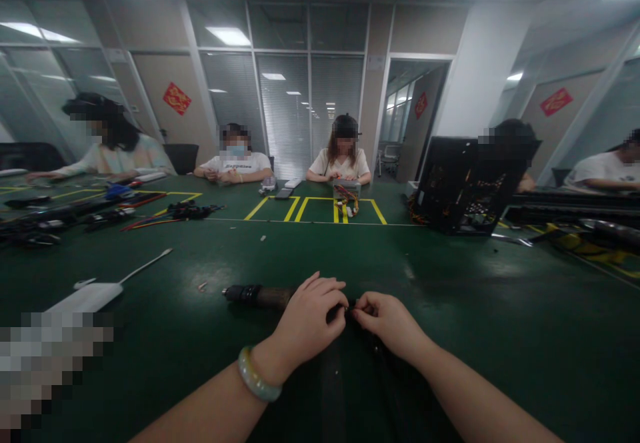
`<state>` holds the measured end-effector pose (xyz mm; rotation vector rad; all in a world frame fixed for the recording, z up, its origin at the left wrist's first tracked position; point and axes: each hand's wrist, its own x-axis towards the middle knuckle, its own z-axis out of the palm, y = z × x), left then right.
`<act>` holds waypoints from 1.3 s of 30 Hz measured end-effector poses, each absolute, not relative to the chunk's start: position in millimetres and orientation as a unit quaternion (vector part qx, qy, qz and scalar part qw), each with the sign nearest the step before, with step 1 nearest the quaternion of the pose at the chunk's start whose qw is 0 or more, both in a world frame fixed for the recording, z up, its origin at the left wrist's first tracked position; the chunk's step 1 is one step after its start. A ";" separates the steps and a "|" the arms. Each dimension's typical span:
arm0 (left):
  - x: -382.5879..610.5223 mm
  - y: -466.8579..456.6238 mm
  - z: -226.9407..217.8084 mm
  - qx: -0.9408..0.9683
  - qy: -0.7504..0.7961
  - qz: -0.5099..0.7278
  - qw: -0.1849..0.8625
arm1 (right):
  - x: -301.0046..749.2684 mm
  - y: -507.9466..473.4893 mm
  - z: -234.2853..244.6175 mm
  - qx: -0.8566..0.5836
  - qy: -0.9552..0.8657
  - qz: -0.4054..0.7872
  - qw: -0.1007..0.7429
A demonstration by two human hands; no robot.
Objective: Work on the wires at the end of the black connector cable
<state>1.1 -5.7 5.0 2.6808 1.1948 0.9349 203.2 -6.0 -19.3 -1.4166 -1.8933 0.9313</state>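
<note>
My left hand (310, 320), with a pale green bangle on its wrist, has its fingers curled over the end of a dark cylindrical part (257, 294) lying on the green table (210, 350). My right hand (387, 320) pinches a small black piece right against the left fingertips. Dark straps or cables (333, 383) run from the hands toward me between my forearms. What exactly the fingers grip is too small and dark to name.
A white power bank with cable (93, 293) lies at the left. Black cable bundles (180, 212) and parts lie further left. An open black computer case (460, 186) stands at the right. A power supply with coloured wires (346, 196) sits before a seated person. Several people sit around the table.
</note>
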 end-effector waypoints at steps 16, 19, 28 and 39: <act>1.0 -2.9 1.2 0.865 0.390 0.316 0.018 | 202.9 -6.8 -16.7 -0.531 -0.719 0.337 0.298; 0.9 -3.0 0.9 0.868 0.387 0.311 0.022 | 203.4 -6.7 -17.2 -0.530 -0.719 0.338 0.297; 0.0 -3.0 1.6 0.865 0.386 0.319 0.017 | 203.1 -6.8 -17.3 -0.526 -0.714 0.349 0.301; 0.3 -1.1 -0.6 0.861 0.382 0.334 0.014 | 204.5 -4.4 -23.2 -0.520 -0.714 0.359 0.302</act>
